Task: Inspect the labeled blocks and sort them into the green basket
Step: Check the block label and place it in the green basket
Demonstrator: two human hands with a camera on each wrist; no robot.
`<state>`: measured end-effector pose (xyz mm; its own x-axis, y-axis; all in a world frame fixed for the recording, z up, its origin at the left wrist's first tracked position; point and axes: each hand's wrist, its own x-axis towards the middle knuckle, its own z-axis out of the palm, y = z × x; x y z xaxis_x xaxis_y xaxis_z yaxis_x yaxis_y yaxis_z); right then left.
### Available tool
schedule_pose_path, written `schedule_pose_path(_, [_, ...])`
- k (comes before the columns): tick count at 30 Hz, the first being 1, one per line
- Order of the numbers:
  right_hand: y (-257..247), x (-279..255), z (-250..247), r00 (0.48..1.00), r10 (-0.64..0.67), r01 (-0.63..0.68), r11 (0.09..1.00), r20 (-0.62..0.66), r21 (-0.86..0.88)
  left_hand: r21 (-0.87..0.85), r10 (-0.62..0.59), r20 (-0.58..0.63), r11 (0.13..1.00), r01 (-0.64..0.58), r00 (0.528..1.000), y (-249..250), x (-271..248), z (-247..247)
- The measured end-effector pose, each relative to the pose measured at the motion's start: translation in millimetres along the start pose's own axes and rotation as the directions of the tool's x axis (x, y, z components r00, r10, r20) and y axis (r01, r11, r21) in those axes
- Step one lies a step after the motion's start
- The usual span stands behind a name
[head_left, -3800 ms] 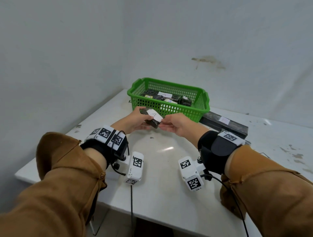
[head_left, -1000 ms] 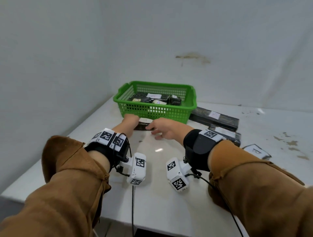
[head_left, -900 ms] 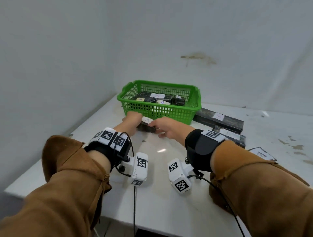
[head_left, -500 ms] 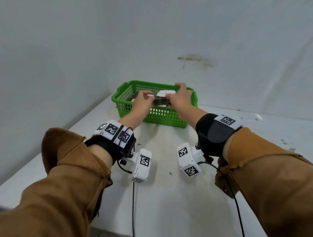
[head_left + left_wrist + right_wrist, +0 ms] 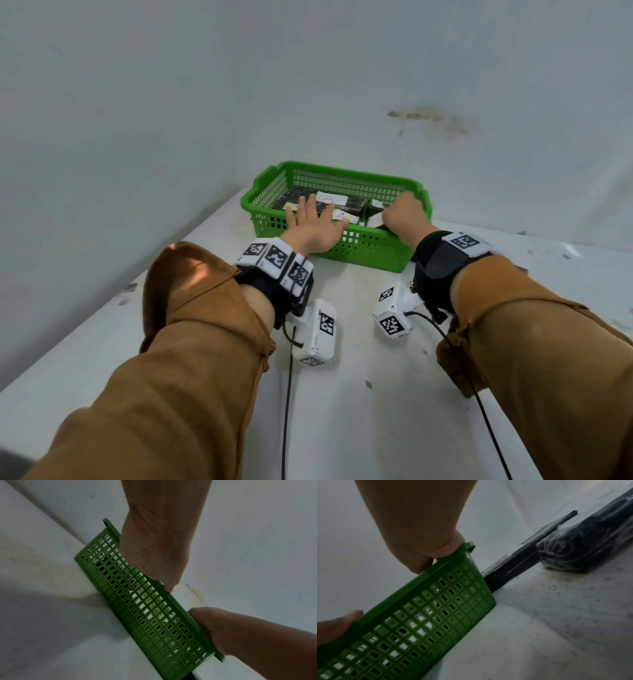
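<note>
My left hand (image 5: 313, 226) lies flat and spread above the blocks (image 5: 330, 205) in the green basket (image 5: 376, 248); my right hand (image 5: 404, 214) curls beside it — whether it grips anything, I cannot tell. A careless withdrawal could drag the basket.

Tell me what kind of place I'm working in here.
Probably a bare data-collection corner, not a home or shop: a stained white table pushed into plain white walls, just a green basket of labeled blocks, and marker-tagged wrist cameras.
</note>
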<state>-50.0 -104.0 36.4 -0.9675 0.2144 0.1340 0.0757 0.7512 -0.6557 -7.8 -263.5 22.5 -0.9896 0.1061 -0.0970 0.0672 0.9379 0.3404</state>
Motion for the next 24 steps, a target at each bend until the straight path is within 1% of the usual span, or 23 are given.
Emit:
schedule_pose_path(1, [1,1,2,1.0,0.017,-0.018,0.999,0.02,0.041,-0.003,-0.004,0.003,1.0,0.004,1.0,0,0,0])
schedule_pose_path(2, [1,3,2,0.994,0.103,-0.107,0.984,0.036,0.146,-0.008,-0.006,0.004,1.0,0.006,1.0,1,1,1])
schedule_pose_path(3, [2,6,5,0.996,0.071,-0.073,0.996,0.048,0.046,-0.013,-0.01,0.005,1.0,0.01,1.0,2,1,1])
schedule_pose_path(4, [2,2,8,0.999,-0.032,0.033,0.967,0.01,-0.252,-0.015,-0.014,0.006,1.0,0.014,1.0,2,2,2])
schedule_pose_path(5, [-2,0,6,0.998,-0.053,0.056,0.918,0.019,-0.392,-0.013,-0.016,0.006,1.0,0.016,1.0,2,2,1])
schedule_pose_path(7, [-1,4,5,0.998,-0.037,0.051,0.912,0.042,-0.408,-0.012,-0.025,0.013,1.0,0.025,1.0,3,1,0])
schedule_pose_path(8, [-1,7,4,1.0,-0.009,0.013,0.914,0.011,-0.405,-0.012,-0.028,0.015,1.0,0.028,0.999,4,0,0])
schedule_pose_path(10, [4,13,5,0.998,-0.039,0.057,0.926,0.055,-0.374,-0.002,-0.031,0.019,1.0,0.031,0.999,5,-1,-1])
schedule_pose_path(11, [6,10,5,0.997,-0.031,0.05,0.943,0.064,-0.328,0.003,-0.034,0.023,0.999,0.034,0.999,5,-1,-1])
schedule_pose_path(12, [8,7,5,0.997,-0.005,0.019,0.981,0.075,-0.195,0.007,-0.038,0.031,0.999,0.038,0.999,6,-1,-2])
schedule_pose_path(13, [2,8,4,0.992,0.104,-0.103,0.994,0.068,-0.021,0.011,-0.041,0.038,0.999,0.041,0.998,6,-2,-2])
schedule_pose_path(14, [-4,9,1,0.978,0.185,-0.195,0.974,0.092,0.117,0.015,-0.041,0.045,0.999,0.04,0.998,5,-2,-3])
schedule_pose_path(15, [-4,10,2,0.977,0.194,-0.203,0.973,0.09,0.112,0.016,-0.039,0.051,0.999,0.038,0.998,5,-2,-4])
schedule_pose_path(17, [-4,14,2,0.975,0.19,-0.19,0.982,0.115,-0.015,0.017,-0.035,0.056,0.999,0.035,0.998,4,-2,-5])
schedule_pose_path(18, [-3,13,1,0.977,0.174,-0.169,0.984,0.124,-0.057,0.019,-0.035,0.057,0.999,0.034,0.998,4,-3,-6])
schedule_pose_path(19, [-1,17,3,0.981,0.156,-0.15,0.987,0.119,-0.061,0.022,-0.033,0.058,0.999,0.032,0.998,4,-3,-6])
schedule_pose_path(21, [0,16,2,0.987,0.111,-0.111,0.994,0.117,-0.008,0.034,-0.028,0.061,0.999,0.026,0.998,5,-4,-8])
schedule_pose_path(22, [1,16,1,0.989,0.099,-0.104,0.993,0.111,0.046,0.041,-0.026,0.06,0.999,0.024,0.998,5,-4,-8])
schedule_pose_path(24, [4,15,-4,0.997,0.05,-0.059,0.985,0.063,0.161,0.052,-0.025,0.055,0.998,0.022,0.998,4,-4,-8])
